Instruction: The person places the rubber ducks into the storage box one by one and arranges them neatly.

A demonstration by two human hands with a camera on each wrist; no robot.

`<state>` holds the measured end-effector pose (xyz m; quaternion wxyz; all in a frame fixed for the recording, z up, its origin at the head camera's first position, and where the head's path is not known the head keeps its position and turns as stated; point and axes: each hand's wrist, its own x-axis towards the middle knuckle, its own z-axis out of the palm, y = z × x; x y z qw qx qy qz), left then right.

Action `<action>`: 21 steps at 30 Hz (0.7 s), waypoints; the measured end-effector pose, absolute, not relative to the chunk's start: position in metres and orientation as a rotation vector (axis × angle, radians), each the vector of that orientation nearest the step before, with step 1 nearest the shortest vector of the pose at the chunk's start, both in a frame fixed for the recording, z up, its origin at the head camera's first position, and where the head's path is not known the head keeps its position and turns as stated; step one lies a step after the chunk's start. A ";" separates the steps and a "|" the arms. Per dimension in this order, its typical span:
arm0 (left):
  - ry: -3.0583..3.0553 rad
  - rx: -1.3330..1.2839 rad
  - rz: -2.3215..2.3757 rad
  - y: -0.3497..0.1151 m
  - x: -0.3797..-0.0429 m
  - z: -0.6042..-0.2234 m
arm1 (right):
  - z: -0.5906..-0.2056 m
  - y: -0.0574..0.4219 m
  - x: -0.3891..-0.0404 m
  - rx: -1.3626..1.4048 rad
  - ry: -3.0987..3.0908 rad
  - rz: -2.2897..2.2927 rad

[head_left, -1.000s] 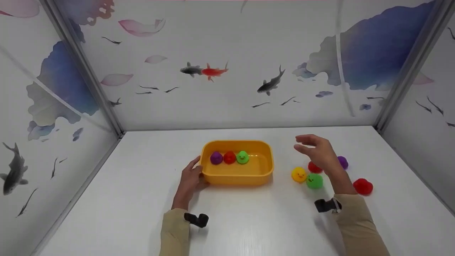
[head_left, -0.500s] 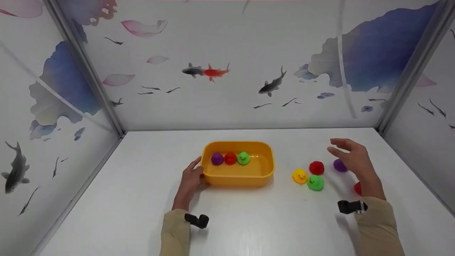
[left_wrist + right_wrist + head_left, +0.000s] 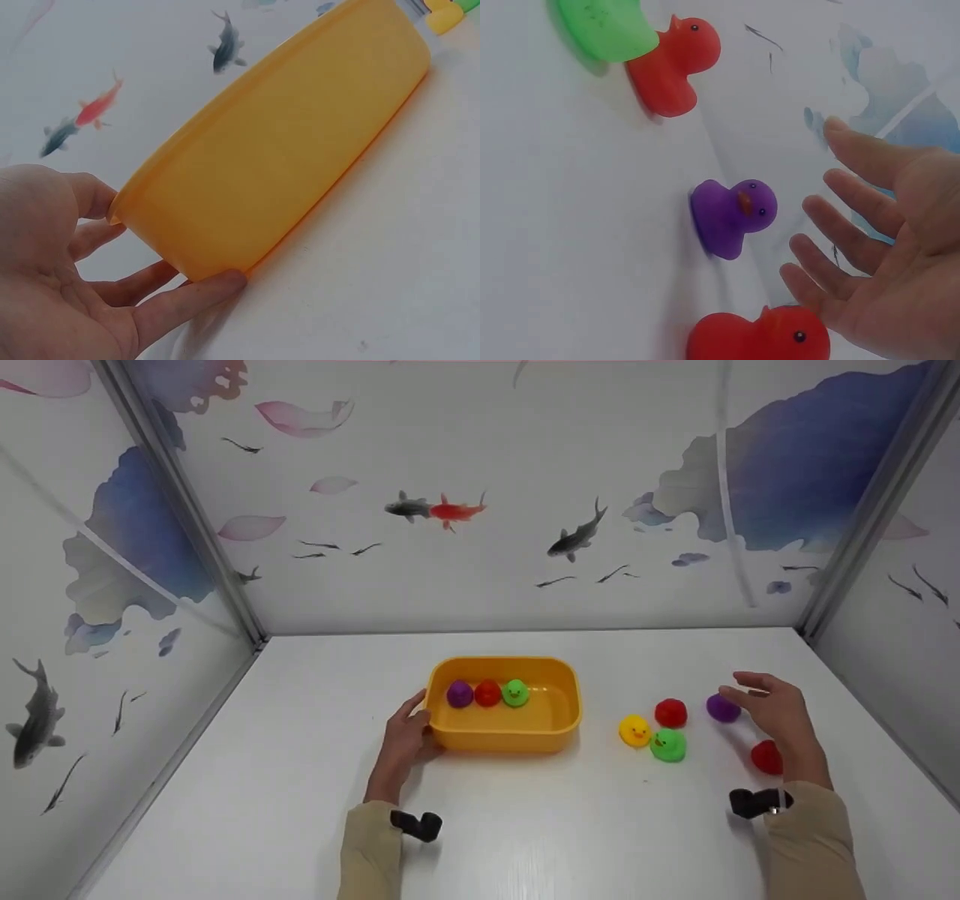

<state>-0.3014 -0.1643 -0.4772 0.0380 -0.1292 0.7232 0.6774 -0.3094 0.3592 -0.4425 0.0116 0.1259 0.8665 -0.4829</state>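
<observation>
My left hand point(image 3: 403, 741) touches the left end of a yellow plastic bin point(image 3: 499, 740). In the left wrist view its thumb is by the rim and its fingers lie along the outer wall and bottom edge. Inside the bin sit a purple duck point(image 3: 460, 694), a red duck point(image 3: 488, 694) and a green duck point(image 3: 516, 694). My right hand point(image 3: 781, 716) hovers with spread fingers beside a purple rubber duck point(image 3: 724, 217), holding nothing; a gap separates them in the right wrist view. Another red duck point(image 3: 766, 757) stands below that hand, partly covered by the wrist.
Right of the bin, a yellow duck point(image 3: 635, 731), a green duck point(image 3: 668, 745) and a red duck point(image 3: 671, 713) stand close together on the white table point(image 3: 525, 825). Walls printed with fish enclose the table at the back and sides.
My right hand has moved right, away from above the grouped ducks, and then lowered slightly beside the purple duck. The left hand and the bin have stayed in place.
</observation>
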 end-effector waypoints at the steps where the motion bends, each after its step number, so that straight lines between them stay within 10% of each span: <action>1: 2.220 -0.399 2.077 -0.164 -0.302 -0.477 | -0.444 0.360 -0.310 0.407 2.696 -1.492; 21: 2.247 -0.440 2.047 -0.163 -0.303 -0.478 | -0.451 0.356 -0.313 0.518 2.631 -1.391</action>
